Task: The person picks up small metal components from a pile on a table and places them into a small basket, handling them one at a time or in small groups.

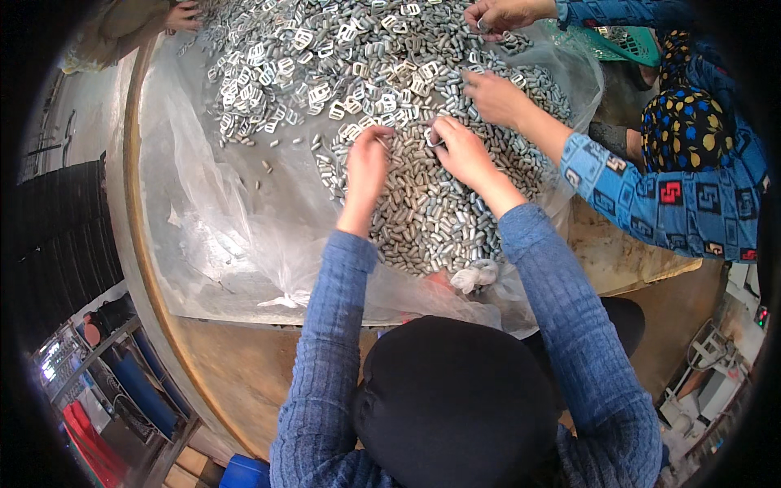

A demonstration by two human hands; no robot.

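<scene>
A broad heap of small grey metal capsule-shaped pieces [431, 211] covers the table before me. Flat metal slide buckles [313, 98] lie scattered through its far half. My left hand [368, 167], smeared a little by motion, is over the heap's left part, its fingers pinched together at a small thing too blurred to name. To its right, my right hand [464, 152] grips a metal buckle [438, 140] between thumb and fingers, just above the pieces. Both my sleeves are blue knit.
A co-worker in a blue patterned sleeve [626, 191] reaches in from the right, one hand [498, 99] on the heap. Another person's hand [184, 16] shows at the far left. Clear plastic sheeting [260, 236] lies under the pieces. A green basket [643, 47] stands at the far right.
</scene>
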